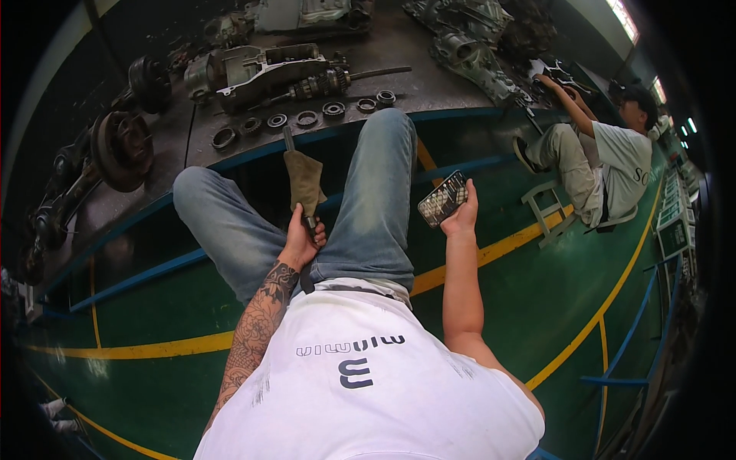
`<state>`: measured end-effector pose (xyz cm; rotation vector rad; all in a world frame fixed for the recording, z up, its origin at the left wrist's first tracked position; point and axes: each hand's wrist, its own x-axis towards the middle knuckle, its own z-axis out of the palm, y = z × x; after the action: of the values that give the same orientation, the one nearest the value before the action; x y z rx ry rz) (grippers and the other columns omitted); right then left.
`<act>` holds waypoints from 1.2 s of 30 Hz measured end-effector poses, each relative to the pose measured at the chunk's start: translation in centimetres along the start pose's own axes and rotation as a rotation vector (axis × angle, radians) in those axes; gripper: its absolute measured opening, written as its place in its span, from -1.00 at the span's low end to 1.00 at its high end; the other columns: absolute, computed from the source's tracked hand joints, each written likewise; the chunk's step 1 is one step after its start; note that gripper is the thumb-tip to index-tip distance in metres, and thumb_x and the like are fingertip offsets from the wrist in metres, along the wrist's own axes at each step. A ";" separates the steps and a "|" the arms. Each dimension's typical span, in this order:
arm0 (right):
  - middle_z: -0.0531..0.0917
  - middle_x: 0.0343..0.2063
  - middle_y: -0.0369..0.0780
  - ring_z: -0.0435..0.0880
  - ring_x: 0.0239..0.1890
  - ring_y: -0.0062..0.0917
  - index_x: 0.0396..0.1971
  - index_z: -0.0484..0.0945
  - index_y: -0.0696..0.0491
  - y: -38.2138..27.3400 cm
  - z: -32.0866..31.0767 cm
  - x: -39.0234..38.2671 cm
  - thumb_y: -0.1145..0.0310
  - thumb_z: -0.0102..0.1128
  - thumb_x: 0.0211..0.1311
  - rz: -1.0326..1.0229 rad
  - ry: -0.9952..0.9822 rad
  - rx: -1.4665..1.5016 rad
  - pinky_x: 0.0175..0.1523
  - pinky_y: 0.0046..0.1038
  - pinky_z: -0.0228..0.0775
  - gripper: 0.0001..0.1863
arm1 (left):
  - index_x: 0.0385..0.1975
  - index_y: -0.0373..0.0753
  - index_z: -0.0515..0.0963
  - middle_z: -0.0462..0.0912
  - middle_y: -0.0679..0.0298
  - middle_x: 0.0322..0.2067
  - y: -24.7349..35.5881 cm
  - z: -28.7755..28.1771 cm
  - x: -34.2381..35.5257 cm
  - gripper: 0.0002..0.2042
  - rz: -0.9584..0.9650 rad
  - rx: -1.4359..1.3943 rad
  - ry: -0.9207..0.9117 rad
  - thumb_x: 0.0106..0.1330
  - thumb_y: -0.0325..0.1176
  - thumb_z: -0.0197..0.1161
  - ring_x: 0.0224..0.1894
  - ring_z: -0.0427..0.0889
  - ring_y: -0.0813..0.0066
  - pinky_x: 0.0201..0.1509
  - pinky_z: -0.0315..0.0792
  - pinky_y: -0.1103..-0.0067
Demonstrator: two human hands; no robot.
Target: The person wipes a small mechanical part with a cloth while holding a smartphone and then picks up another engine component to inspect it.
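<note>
My left hand (303, 238) is closed round the lower end of a metal shaft (288, 138), held upright between my knees. A brown cloth (305, 178) is wrapped about the shaft's middle, and splines show at its top. Out to the right, my right hand (463, 213) grips a smartphone (443, 199) with its lit screen turned up. On the bench edge beyond my knees lies a row of several gear rings and bearings (307, 119). Behind them rest a gear shaft (322, 84) and an opened gearbox housing (257, 70).
The dark metal bench (429, 92) has a blue frame. More gearbox casings (475, 65) lie at its far right, and an axle with brake drums (123, 149) at the left. A co-worker (613, 153) sits at right, near a grey stool (546, 211). Yellow lines cross the green floor (506, 307).
</note>
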<state>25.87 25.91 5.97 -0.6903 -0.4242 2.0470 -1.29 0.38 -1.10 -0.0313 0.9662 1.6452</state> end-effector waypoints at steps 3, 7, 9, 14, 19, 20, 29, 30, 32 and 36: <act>0.71 -0.29 -0.26 0.71 -0.25 -0.40 -0.20 0.63 -0.05 -0.1 -2.1 1.3 -0.10 0.20 0.33 0.012 0.019 -0.009 -0.09 -0.24 0.62 -0.61 | -0.30 -0.13 0.34 0.32 0.32 -0.59 -0.1 0.4 -0.1 -0.41 -0.004 -0.001 -0.011 0.41 0.39 -0.11 -0.58 0.25 0.45 -0.46 0.16 0.53; 0.66 -0.40 -0.31 0.68 -0.35 -0.45 -0.26 0.61 -0.09 0.3 -2.3 1.7 -0.17 0.29 0.25 -0.031 0.053 -0.055 -0.19 -0.28 0.61 -0.58 | -0.31 -0.13 0.35 0.32 0.31 -0.59 -0.1 0.2 0.0 -0.41 -0.006 -0.009 -0.014 0.41 0.38 -0.11 -0.58 0.25 0.45 -0.47 0.16 0.53; 0.65 -0.36 -0.29 0.67 -0.30 -0.43 -0.21 0.61 -0.09 0.4 -2.6 1.8 -0.21 0.32 0.20 -0.044 0.059 -0.071 -0.14 -0.25 0.60 -0.53 | -0.31 -0.13 0.35 0.32 0.31 -0.59 -0.1 0.2 0.0 -0.41 -0.005 -0.006 -0.012 0.41 0.38 -0.12 -0.58 0.26 0.44 -0.47 0.16 0.53; 0.62 -0.18 -0.23 0.62 -0.11 -0.33 -0.02 0.57 -0.07 0.6 -2.4 1.5 -0.29 0.39 0.08 -0.040 0.148 -0.129 0.04 -0.13 0.53 -0.34 | -0.31 -0.12 0.35 0.32 0.32 -0.59 -0.1 0.3 0.1 -0.41 -0.001 -0.002 -0.008 0.41 0.39 -0.12 -0.58 0.25 0.45 -0.47 0.16 0.53; 0.61 -0.10 -0.19 0.60 -0.04 -0.24 0.12 0.52 -0.02 0.6 -1.6 0.8 -0.32 0.36 0.09 -0.038 0.203 -0.139 0.17 -0.07 0.45 -0.23 | -0.31 -0.12 0.34 0.31 0.32 -0.59 -0.1 0.3 0.0 -0.41 0.000 0.000 -0.007 0.40 0.39 -0.12 -0.58 0.25 0.45 -0.47 0.15 0.53; 0.61 -0.10 -0.19 0.60 -0.04 -0.24 0.12 0.52 -0.02 0.5 -1.8 1.0 -0.32 0.36 0.09 -0.039 0.204 -0.138 0.17 -0.07 0.45 -0.23 | -0.31 -0.12 0.34 0.31 0.32 -0.59 -0.1 0.3 0.0 -0.41 0.000 0.001 -0.008 0.40 0.39 -0.12 -0.58 0.25 0.45 -0.47 0.15 0.53; 0.51 0.16 0.17 0.49 0.25 0.03 0.30 0.34 0.23 -1.4 1.1 -1.3 -0.10 -0.17 0.39 0.190 -0.174 0.228 0.39 0.07 0.27 -0.26 | -0.30 -0.12 0.34 0.31 0.33 -0.59 -0.1 0.3 0.0 -0.41 0.005 0.007 0.010 0.40 0.39 -0.11 -0.58 0.25 0.45 -0.47 0.15 0.54; 0.43 0.24 0.20 0.40 0.33 0.05 0.36 0.26 0.26 -1.7 1.3 -1.7 -0.05 -0.14 0.38 0.193 -0.201 0.255 0.45 0.09 0.16 -0.24 | -0.29 -0.12 0.34 0.31 0.33 -0.59 -0.1 0.3 0.0 -0.41 0.002 0.004 0.000 0.40 0.39 -0.11 -0.58 0.25 0.45 -0.47 0.15 0.54; 0.43 0.25 0.19 0.40 0.33 0.07 0.36 0.25 0.26 -1.9 1.5 -2.1 -0.06 -0.12 0.38 0.198 -0.292 0.287 0.45 0.09 0.17 -0.23 | -0.29 -0.12 0.34 0.31 0.32 -0.59 -0.2 0.3 0.0 -0.41 -0.002 0.001 -0.010 0.40 0.39 -0.11 -0.58 0.25 0.45 -0.47 0.15 0.54; 0.40 0.29 0.17 0.36 0.37 0.05 0.44 0.12 0.24 -2.1 3.9 -4.6 -0.01 -0.05 0.34 0.206 -0.517 0.323 0.45 0.08 0.18 -0.19 | -0.30 -0.11 0.34 0.32 0.32 -0.59 -0.2 0.2 0.0 -0.41 0.000 0.005 0.014 0.40 0.39 -0.11 -0.58 0.25 0.46 -0.47 0.16 0.54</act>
<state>26.87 22.98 11.56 -0.0008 -0.3066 2.4148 -1.06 0.49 -1.06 -0.0395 0.9813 1.6447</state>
